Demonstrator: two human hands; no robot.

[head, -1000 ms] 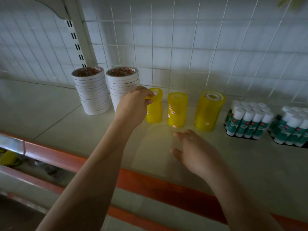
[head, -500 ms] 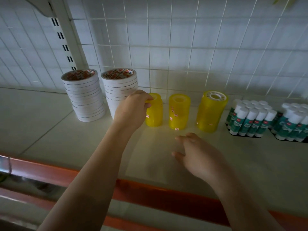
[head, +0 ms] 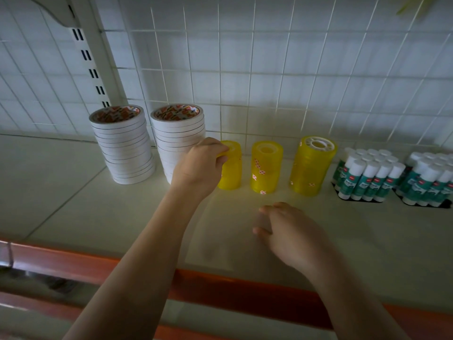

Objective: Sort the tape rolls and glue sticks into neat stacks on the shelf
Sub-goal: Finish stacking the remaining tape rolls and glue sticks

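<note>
Left hand (head: pixel 198 168) pinches top roll of leftmost yellow tape stack (head: pixel 230 168), upright at far shelf (head: pixel 73 192), just right of white stacks; right hand (head: pixel 291 234) nearer, fingers loosely curled, holding nothing.

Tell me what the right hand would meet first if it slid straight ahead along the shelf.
Probably the middle yellow tape stack: the right hand hovers low, fingers aimed up-left toward it, with only bare shelf between. Depth is unclear, so it may pass between stacks.
</note>
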